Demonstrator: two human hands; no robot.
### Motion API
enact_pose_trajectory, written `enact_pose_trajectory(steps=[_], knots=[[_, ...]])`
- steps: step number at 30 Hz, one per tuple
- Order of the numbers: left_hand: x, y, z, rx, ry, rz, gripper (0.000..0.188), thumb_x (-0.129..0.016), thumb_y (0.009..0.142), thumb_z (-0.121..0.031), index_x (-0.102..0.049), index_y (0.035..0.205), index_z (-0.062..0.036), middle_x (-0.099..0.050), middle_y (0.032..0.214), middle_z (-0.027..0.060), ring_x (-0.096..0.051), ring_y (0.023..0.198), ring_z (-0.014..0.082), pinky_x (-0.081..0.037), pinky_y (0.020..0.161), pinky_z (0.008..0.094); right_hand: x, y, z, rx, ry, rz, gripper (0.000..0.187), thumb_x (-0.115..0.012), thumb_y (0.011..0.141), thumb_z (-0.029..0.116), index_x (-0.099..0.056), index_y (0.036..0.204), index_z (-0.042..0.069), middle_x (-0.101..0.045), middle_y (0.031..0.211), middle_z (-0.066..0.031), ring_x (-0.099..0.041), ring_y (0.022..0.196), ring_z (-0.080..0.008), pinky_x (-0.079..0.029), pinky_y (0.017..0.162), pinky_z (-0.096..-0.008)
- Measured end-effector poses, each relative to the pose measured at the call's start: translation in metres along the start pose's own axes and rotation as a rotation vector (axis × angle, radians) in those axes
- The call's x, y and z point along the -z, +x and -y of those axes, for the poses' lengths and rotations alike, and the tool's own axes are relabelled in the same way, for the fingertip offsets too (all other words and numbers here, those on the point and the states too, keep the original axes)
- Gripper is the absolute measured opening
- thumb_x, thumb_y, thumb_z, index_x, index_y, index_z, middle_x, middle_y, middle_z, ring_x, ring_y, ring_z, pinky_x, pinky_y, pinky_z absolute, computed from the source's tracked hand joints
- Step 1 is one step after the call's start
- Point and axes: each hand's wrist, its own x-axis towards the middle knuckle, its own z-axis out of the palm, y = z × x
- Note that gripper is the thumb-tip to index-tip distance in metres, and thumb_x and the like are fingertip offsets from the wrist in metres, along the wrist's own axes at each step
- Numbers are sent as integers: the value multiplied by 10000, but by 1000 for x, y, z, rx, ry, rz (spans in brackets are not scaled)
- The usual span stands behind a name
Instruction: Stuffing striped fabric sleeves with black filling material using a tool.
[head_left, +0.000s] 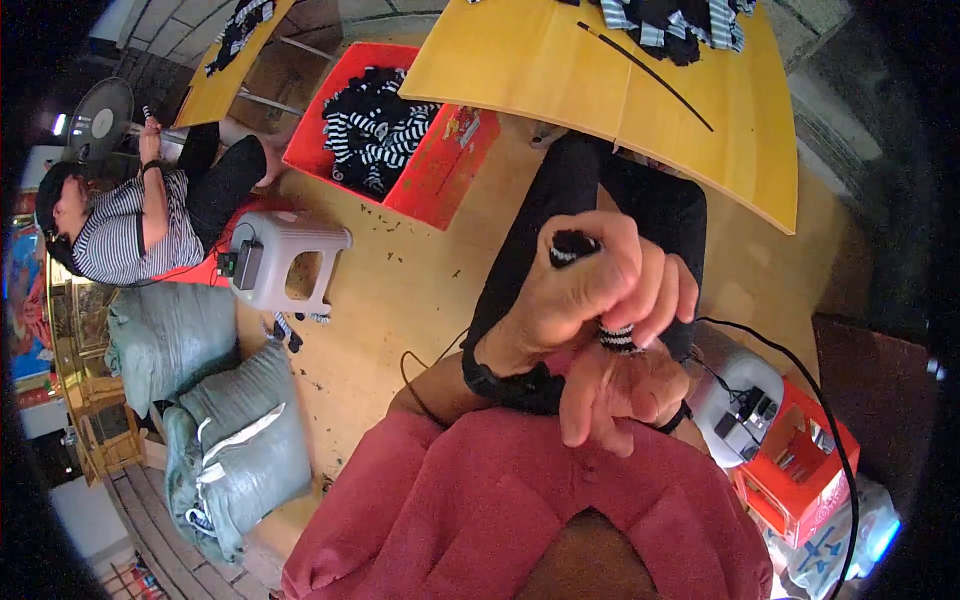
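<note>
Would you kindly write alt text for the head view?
The left hand and right hand grip a small black-and-white striped knitted piece above the lap. Ahead stand a yellow wooden table and a red plastic crate of striped fabric; another person sits at left.

Black-and-white striped sock [590, 290]: bunched small, held up between both hands, ends poking out.

A red rectangular plastic crate [440, 170] stands on the floor beside the yellow table, its side bearing a pale, multicoloured label [462, 127]. At lower right sits a smaller orange-red open box [800, 480] (small parts inside, too blurred to tell). Just below it lies a white plastic bag with blue markings [840, 545]. Grey-green stuffed sacks [215, 400] are piled at left.
</note>
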Motion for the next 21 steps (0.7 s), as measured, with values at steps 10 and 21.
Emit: enact_pose_trajectory(steps=[10,21], knots=[[10,-4,-2,80,225,-57,306,-507,913,-255,-489,695,-41,-548,644,98,-556,693,223,-444,759,398,-10,13,15,-38,-51,-107,586,-678,740,304,-513,947,-219,-608,832,-276,-537,425,-175,-415,386,-227],[72,18,-80,-128,-124,-484,392,-462,916,-389,-373,624,-142,-315,577,-40,-342,584,121,-337,642,306,17,35,64,291,-1182,-1038,433,-592,821,104,-492,1239,46,-640,850,-150,-585,564,-161,-426,446,-226]])
